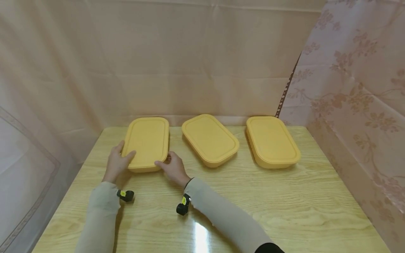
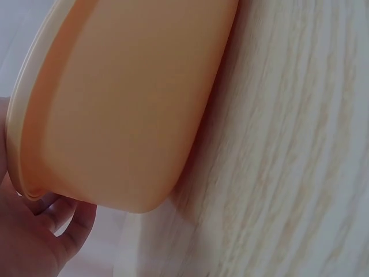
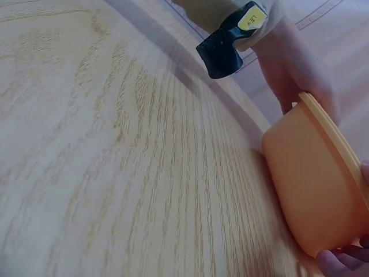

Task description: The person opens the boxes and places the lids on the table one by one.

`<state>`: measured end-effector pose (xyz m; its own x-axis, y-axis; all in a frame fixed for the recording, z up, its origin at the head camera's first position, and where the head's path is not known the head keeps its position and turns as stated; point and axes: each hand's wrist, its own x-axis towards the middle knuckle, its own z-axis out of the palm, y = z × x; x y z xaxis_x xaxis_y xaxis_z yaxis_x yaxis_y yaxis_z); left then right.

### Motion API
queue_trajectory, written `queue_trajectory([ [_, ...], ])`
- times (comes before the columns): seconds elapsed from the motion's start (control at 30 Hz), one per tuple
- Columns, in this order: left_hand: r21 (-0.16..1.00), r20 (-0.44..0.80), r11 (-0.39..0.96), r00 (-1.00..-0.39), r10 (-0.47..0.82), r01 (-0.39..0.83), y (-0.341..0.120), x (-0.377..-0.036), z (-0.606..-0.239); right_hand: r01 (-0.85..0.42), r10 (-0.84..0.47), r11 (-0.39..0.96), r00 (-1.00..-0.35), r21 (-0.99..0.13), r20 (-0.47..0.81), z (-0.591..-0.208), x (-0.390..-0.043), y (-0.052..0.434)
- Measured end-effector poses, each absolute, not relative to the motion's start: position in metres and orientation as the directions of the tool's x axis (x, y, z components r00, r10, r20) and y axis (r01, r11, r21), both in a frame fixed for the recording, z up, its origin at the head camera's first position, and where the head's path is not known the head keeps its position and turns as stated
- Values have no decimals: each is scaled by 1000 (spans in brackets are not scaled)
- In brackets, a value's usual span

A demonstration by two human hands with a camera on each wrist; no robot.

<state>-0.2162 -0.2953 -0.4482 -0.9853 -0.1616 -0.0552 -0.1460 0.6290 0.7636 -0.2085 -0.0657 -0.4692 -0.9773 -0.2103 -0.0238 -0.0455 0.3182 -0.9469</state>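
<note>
Three yellow lidded food containers stand in a row along the back of the wooden table. My left hand (image 1: 116,162) grips the leftmost yellow container (image 1: 147,142) by its left side, thumb over the lid's edge. At the front right corner of the same container, my right hand (image 1: 175,169) holds on with its thumb on the rim. In the left wrist view the fingers (image 2: 79,228) curl beneath the rim of the container (image 2: 138,109). The right wrist view has both hands at opposite ends of the container (image 3: 317,179), its lid on.
The middle yellow container (image 1: 210,138) lies turned at an angle, right of the held one. Farther right is another yellow container (image 1: 272,140). A beige curtain (image 1: 196,63) hangs behind the table (image 1: 253,200), and a floral curtain (image 1: 357,91) borders its right side.
</note>
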Motion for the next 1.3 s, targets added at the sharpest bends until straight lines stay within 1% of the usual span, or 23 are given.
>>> queue_trajectory([
  [0.43,787,-64,597,-983,-170,-155,-293,-219,-453,-19,-200,286,-979,-958,-40,-470,-212,-64],
  [0.93,768,-77,626,-989,-125,-138,-294,-217,-452,-8,-223,272,-973,-962,-55,-470,-217,-66],
  [1.3,771,-72,623,-990,-124,-134,-294,-217,-455,-14,-233,287,-971,-958,-55,-468,-215,-63],
])
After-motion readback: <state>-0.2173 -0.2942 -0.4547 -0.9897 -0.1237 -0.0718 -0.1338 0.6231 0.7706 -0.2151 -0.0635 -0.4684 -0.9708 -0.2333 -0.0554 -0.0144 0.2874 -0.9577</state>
